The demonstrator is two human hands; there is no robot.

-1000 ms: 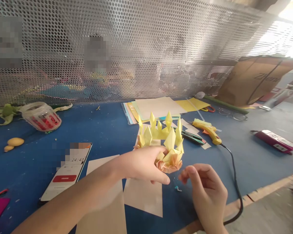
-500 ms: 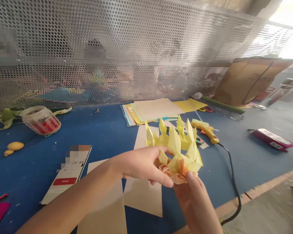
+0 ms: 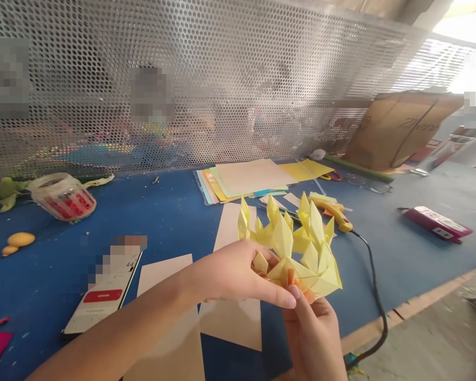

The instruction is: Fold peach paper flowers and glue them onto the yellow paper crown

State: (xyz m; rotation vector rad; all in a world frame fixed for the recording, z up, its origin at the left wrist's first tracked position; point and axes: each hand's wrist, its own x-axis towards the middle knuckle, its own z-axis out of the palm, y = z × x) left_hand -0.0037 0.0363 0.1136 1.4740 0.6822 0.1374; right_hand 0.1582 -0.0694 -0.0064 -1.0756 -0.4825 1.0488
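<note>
Yellow paper crown [image 3: 283,238] is in both hands over the blue bench [image 3: 162,211], points up, orange folded bits [image 3: 291,280] at its near lower edge. L hand [image 3: 238,270]: grip closed on crown's near-left side, fingers partly hidden, thumb out along the near edge. R hand [image 3: 315,333]: grip closed on the orange bits at crown's near edge, thumb on top, fingers mostly hidden underneath.

Outward from crown: beige sheet [image 3: 241,328] flat below it & toward the wearer, 2nd beige sheet [image 3: 170,349] left of that, partly under L forearm. Yellow glue gun [image 3: 333,211] just beyond crown, to the right; blk cord [image 3: 375,280] runs down right of crown to bench edge. Paper stack [image 3: 249,177] behind crown, red/yellow handles [image 3: 332,176] behind-right. Phone [image 3: 103,296] left of crown, face up, part of screen pixelated. Jar w/ red pattern [image 3: 63,198] well apart, far left. Purple pwr strip [image 3: 436,225] well apart, right. Brown paper bag [image 3: 400,129] upright, far back-right. Perforated metal screen [image 3: 222,79] behind it all.
</note>
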